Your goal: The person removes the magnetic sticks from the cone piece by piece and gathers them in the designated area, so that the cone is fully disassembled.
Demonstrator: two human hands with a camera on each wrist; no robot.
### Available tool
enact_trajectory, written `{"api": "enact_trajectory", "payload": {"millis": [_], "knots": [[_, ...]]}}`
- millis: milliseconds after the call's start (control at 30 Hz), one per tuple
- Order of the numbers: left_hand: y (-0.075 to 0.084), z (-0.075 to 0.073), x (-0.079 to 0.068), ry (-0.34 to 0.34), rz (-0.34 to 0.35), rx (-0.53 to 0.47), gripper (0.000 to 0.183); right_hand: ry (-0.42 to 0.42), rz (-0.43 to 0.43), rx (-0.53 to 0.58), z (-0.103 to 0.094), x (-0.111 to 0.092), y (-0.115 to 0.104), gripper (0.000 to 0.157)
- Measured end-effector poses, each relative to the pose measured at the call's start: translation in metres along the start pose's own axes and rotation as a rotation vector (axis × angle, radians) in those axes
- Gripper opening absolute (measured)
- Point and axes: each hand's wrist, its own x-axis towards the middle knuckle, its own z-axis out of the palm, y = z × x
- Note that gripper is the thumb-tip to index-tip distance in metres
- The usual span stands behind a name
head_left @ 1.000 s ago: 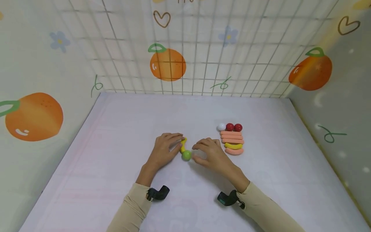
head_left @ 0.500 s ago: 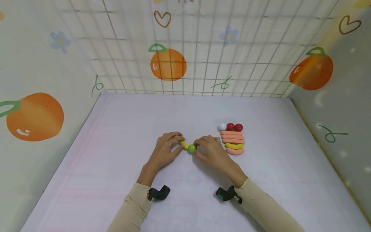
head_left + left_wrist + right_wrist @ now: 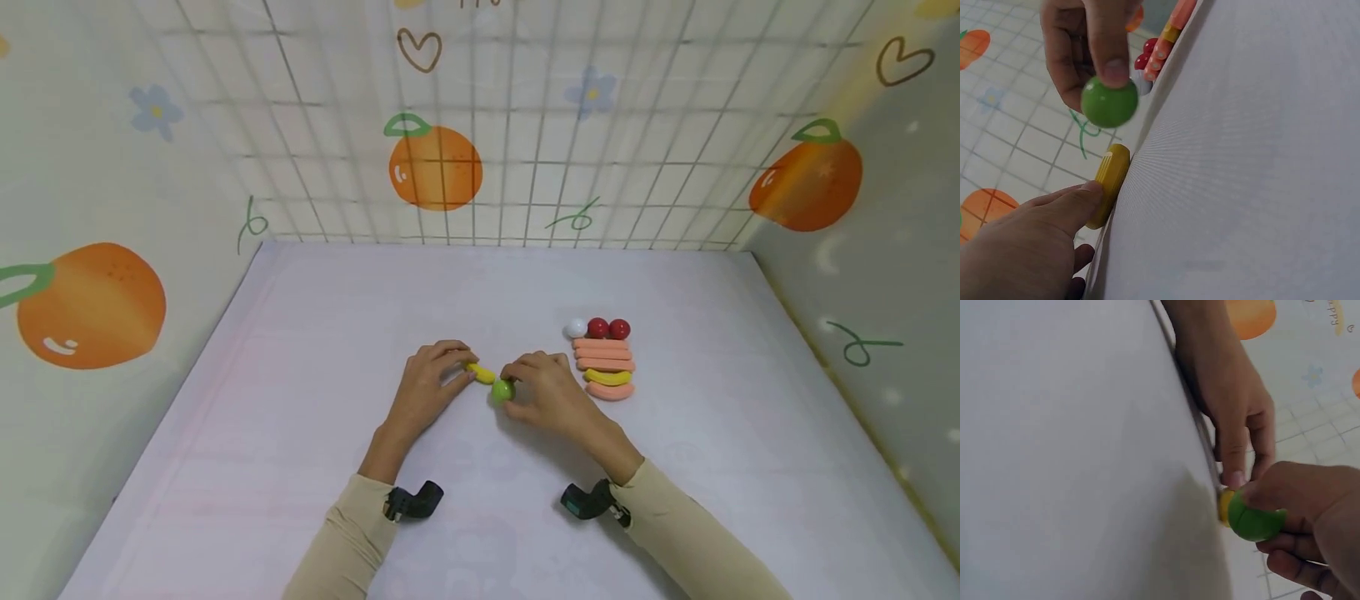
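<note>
In the head view my left hand (image 3: 431,383) pinches a small yellow sausage-shaped piece (image 3: 482,373) at its left end, low at the tabletop. The left wrist view shows pale stripes near the far end of this yellow piece (image 3: 1110,178), with the thumb against its side. My right hand (image 3: 551,392) holds a glossy green ball (image 3: 502,391) between thumb and fingers, just right of the yellow piece. Seen from the left wrist, the green ball (image 3: 1110,103) is apart from the yellow piece; from the right wrist, the green ball (image 3: 1255,515) partly covers it.
Right of my right hand lies a stacked row of pink sausage-shaped pieces (image 3: 603,354), with a curved yellow piece (image 3: 607,378) among them. Behind them sit a white ball (image 3: 576,327) and two red balls (image 3: 608,328). A wire grid (image 3: 525,179) stands at the table's back edge.
My right hand has closed its fingers on the green ball and shifted it slightly right and away from me. The yellow piece has turned from pointing toward me to pointing right.
</note>
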Motion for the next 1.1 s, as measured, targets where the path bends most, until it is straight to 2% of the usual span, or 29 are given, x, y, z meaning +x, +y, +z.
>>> {"api": "enact_trajectory", "payload": {"millis": [133, 233, 400, 567, 767, 1100], "knots": [[-0.001, 0.0, 0.003, 0.008, 0.023, 0.01, 0.023, 0.073, 0.014, 0.026, -0.016, 0.002, 0.006, 0.03], [-0.002, 0.0, 0.003, 0.012, 0.031, 0.011, 0.023, 0.132, 0.004, 0.026, -0.028, 0.007, 0.02, 0.031], [-0.002, 0.002, 0.001, 0.01, 0.02, 0.006, 0.022, 0.182, 0.009, -0.015, -0.046, 0.016, 0.043, 0.032], [0.0, 0.001, -0.002, 0.005, 0.017, 0.007, 0.022, 0.138, 0.063, -0.07, -0.057, 0.027, 0.064, 0.033], [0.0, 0.0, -0.002, 0.021, 0.032, 0.017, 0.024, 0.057, 0.145, -0.099, -0.055, 0.034, 0.089, 0.033], [0.0, -0.001, 0.0, 0.018, 0.045, 0.01, 0.024, -0.001, 0.177, -0.119, -0.044, 0.037, 0.101, 0.034]]}}
